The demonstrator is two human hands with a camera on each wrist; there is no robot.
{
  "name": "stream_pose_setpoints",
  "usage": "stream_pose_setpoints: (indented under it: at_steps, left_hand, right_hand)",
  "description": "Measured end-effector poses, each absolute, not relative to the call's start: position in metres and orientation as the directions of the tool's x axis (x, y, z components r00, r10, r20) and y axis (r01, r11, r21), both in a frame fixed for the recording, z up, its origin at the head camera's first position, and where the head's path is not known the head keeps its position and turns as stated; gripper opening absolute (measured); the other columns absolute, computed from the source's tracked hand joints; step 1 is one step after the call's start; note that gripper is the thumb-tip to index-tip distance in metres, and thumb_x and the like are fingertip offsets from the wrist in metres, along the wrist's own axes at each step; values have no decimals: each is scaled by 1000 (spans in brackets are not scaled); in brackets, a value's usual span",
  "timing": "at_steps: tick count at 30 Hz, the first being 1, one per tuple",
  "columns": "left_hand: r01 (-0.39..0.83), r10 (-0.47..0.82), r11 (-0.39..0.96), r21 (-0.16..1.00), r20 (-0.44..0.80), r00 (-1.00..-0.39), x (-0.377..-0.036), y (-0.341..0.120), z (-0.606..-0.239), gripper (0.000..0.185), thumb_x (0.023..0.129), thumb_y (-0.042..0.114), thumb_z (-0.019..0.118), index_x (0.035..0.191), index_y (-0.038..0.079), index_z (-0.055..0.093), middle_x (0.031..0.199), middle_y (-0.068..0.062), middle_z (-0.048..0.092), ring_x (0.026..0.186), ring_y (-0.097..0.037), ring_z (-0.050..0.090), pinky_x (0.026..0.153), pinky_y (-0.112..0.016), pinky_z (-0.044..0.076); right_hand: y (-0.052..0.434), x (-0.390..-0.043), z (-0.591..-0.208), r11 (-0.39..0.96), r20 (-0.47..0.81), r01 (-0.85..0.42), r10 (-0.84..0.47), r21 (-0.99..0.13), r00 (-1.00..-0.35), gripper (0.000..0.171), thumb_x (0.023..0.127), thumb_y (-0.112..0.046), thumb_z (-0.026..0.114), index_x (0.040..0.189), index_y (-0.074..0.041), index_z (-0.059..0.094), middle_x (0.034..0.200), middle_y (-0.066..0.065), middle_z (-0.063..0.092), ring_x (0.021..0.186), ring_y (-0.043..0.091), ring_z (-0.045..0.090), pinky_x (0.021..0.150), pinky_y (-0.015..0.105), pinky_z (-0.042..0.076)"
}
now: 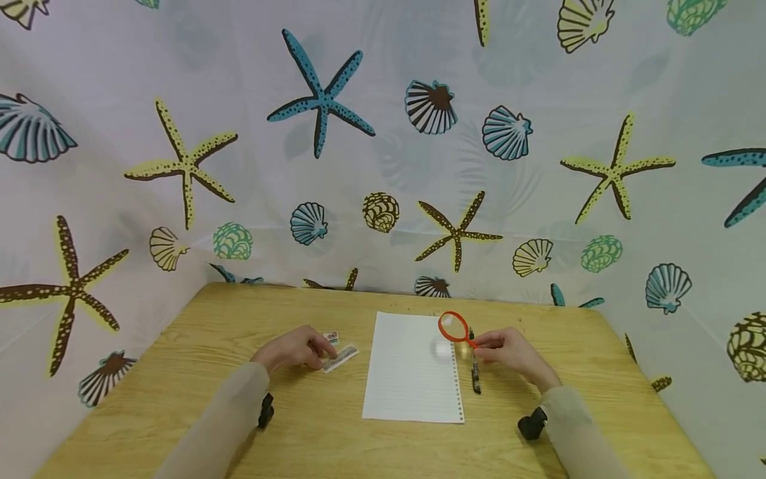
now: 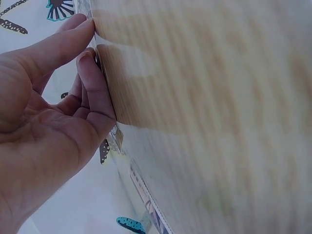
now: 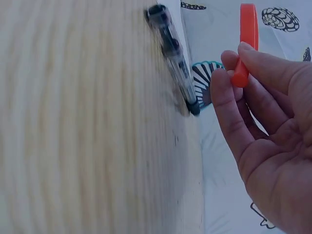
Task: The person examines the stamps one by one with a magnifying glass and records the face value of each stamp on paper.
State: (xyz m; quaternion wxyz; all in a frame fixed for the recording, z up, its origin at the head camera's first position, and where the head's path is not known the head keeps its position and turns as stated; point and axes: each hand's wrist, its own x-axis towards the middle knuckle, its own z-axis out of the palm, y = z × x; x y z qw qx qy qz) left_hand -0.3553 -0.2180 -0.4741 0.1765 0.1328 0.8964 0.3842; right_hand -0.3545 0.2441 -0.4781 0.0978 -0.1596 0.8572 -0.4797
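A lined white sheet (image 1: 413, 369) lies flat in the middle of the wooden table (image 1: 197, 332). My right hand (image 1: 481, 344) pinches the orange handle (image 3: 245, 46) of a small magnifying glass (image 1: 453, 326) and holds its lens over the sheet's top right corner. A dark pen (image 1: 475, 369) lies on the table along the sheet's right edge, just under that hand; the right wrist view shows the pen (image 3: 170, 44) too. My left hand (image 1: 320, 356) rests left of the sheet, thumb and fingertips (image 2: 90, 68) pinching the end of a small clear packet (image 1: 341, 357).
A second small printed piece (image 1: 331, 337) lies just behind the clear packet. A curtain printed with starfish and shells (image 1: 323, 100) closes off the table at the back and both sides. Bare wood runs along the near edge of the table.
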Motion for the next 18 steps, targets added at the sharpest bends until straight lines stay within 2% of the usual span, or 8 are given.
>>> stream_pose_setpoints:
  at_steps: [11, 18]
  left_hand:
    - [85, 370, 676, 732, -238, -898, -356, -219, -474, 27, 80, -5, 71, 102, 10, 77, 95, -7, 61, 85, -19, 48, 71, -29, 43]
    - [123, 396, 676, 727, -217, -892, -356, -219, -472, 27, 80, -6, 71, 102, 7, 77, 95, -8, 61, 83, -18, 48, 70, -28, 44]
  right_hand:
    - [212, -356, -477, 457, -16, -161, -359, -875, -933, 29, 91, -17, 71, 114, 0, 71, 104, 12, 71, 83, 23, 64, 72, 31, 56]
    - [194, -356, -478, 420, -5, -176, -394, -891, -919, 28, 92, -16, 69, 113, 1, 71, 100, 11, 71, 75, 22, 56, 63, 30, 50]
